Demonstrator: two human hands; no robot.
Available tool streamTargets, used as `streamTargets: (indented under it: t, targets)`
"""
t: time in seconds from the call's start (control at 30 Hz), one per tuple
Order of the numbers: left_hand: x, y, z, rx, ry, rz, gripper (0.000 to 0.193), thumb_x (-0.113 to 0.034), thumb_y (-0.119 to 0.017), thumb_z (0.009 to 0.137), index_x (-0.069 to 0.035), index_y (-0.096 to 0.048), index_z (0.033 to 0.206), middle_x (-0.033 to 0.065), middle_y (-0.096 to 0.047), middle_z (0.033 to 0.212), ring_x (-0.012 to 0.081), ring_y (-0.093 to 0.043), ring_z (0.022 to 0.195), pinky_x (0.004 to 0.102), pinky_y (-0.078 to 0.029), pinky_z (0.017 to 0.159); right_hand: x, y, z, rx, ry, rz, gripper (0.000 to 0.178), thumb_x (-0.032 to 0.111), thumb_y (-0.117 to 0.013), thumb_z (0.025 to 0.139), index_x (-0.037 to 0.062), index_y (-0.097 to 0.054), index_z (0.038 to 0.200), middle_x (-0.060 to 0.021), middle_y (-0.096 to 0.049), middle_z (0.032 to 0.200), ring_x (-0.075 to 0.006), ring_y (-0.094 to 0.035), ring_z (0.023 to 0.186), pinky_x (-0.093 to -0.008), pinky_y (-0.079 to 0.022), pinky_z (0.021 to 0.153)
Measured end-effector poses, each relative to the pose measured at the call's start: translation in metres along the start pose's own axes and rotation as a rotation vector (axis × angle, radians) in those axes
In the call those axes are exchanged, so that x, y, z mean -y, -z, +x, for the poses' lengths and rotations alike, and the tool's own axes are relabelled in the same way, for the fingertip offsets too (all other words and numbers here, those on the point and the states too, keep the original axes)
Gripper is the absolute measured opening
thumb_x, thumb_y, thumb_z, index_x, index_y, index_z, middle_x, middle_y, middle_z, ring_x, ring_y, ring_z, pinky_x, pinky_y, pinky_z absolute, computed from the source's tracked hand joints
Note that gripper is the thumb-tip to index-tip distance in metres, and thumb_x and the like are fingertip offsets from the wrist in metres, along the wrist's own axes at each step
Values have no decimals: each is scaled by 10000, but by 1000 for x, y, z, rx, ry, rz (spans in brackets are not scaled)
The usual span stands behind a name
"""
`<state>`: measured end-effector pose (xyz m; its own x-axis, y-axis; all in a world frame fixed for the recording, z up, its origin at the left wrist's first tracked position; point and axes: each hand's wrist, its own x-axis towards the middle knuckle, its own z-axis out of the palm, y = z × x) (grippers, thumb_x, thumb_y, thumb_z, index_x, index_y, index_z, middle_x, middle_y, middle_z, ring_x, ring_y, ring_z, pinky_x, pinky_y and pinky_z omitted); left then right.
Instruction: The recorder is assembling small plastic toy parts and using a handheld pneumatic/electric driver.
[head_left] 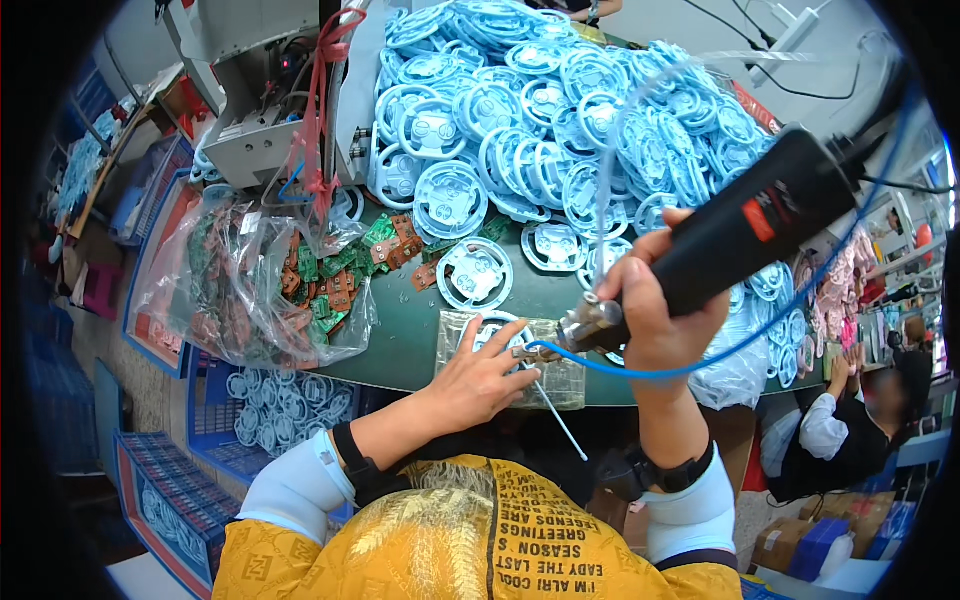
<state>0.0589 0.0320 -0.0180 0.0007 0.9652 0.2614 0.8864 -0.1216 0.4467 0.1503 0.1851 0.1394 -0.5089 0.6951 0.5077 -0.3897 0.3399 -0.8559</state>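
Observation:
My right hand (652, 315) is closed around a black electric screwdriver (750, 225), tilted with its metal nose (590, 320) pointing down and left. A blue hose (640, 374) runs from near its tip. My left hand (475, 385) lies with fingers spread on a light blue plastic toy steering wheel part (513, 321), pressing it to a tape-covered pad (565, 388). The screwdriver's tip is close beside my left fingertips; the exact contact point is hidden. Another ring-shaped part (475, 273) lies just beyond the pad.
A large heap of light blue parts (540, 110) covers the far table. Green and brown circuit boards (335, 285) spill from a clear plastic bag (215, 290) at left. A grey machine (255, 145) stands behind them. Blue crates (215, 425) sit lower left; a co-worker (840, 430) sits at right.

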Motion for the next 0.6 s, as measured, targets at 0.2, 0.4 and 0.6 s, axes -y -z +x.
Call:
streamTargets:
  t: [0.2,0.4,0.6]
  targets:
    - [-4,19,-6,-18,-28,22,471,-218,-781,788,-171,-641,1235,93,-548,1342,326,-362,1422,669,-216,1113,36,12,36,-57,156,86,487,-28,-652,848,-84,-465,1294,-56,-620,777,-121,-624,620,-254,-502,634]
    - [18,55,-36,-266,160,44,642,-246,-821,710,-101,-589,1291,113,-565,1258,302,-549,1130,428,-402,940,18,41,58,-110,202,-245,486,4,-679,872,-45,-478,1312,-45,-604,817,-129,-631,675,-263,-510,665]
    - [25,53,-21,-87,196,-142,811,-324,-889,638,-83,-543,1330,122,-547,1187,345,-579,1084,439,-507,863,-15,60,49,-105,120,-358,490,26,-696,872,-1,-485,1313,-66,-626,975,-131,-641,842,-283,-511,762]
